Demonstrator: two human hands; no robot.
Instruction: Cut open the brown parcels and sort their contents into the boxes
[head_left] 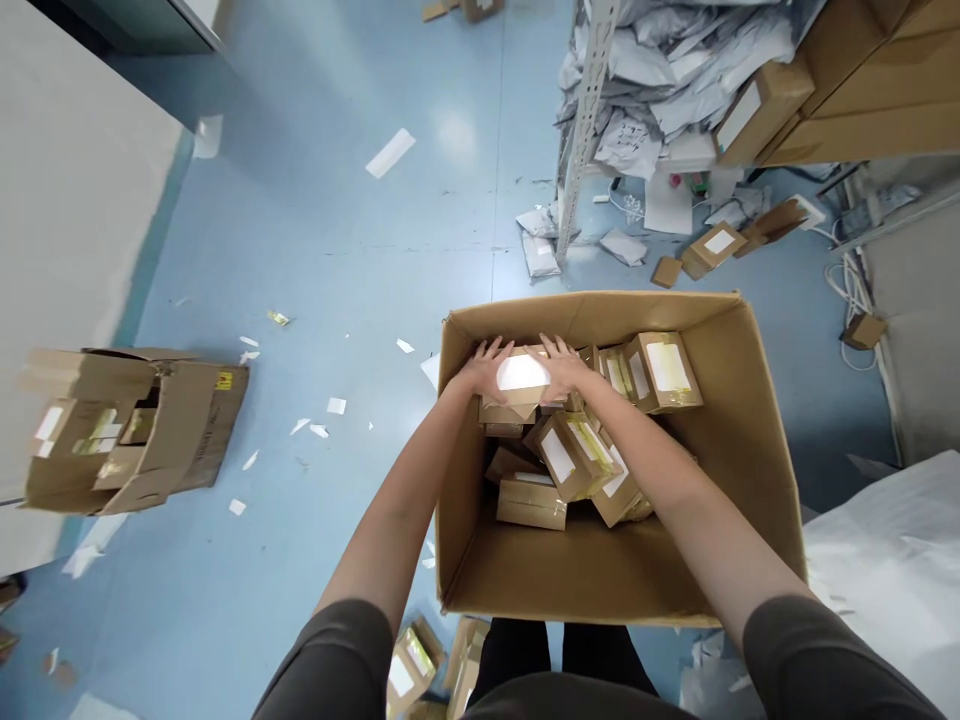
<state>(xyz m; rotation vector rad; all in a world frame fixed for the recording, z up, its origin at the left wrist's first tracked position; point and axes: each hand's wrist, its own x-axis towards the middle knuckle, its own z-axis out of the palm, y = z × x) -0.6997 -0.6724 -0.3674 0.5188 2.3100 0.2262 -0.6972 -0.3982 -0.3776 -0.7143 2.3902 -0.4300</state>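
Observation:
A large open cardboard carton [592, 580] stands in front of my legs with several small cardboard boxes inside. Near its far left corner, a small cardboard box [525, 391] with a white label is gripped between my two hands. My left hand [486, 372] presses on its left side, fingers spread over the edge. On the right side is my right hand [561, 370], its fingers also spread. Other labelled boxes lie nearby: one tilted box [574, 457], a lower box [531, 502] and an upright box [665, 372] at the right.
A torn carton [191, 430] holding small boxes stands on the left. A metal rack [589, 120] at the far right carries grey mailing bags [675, 70] and cartons. Paper scraps [390, 153] litter the blue floor; a white sack [892, 560] is at right.

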